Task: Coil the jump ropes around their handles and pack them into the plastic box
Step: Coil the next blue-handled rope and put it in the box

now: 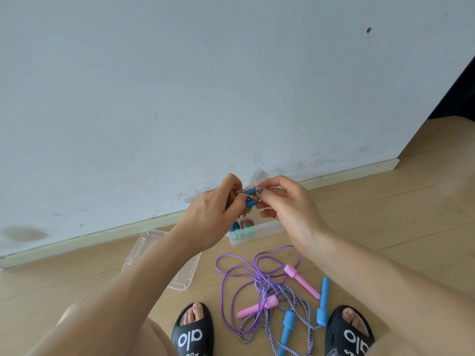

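Against pale wall [180,86], wood floor [385,214]: both hands' grip clamped on coiled rope [243,201]; left hand [210,214], right hand [285,209].

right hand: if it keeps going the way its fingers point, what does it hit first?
Probably the coiled jump rope. The right hand points left at it, fingertips already at its loose end, with the left hand gripping the bundle just beyond. Depth from this one view is uncertain.

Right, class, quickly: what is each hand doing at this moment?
Left hand: grips the coiled rope bundle with blue handles.
Right hand: fingers pinch the loose rope end at the bundle's top.
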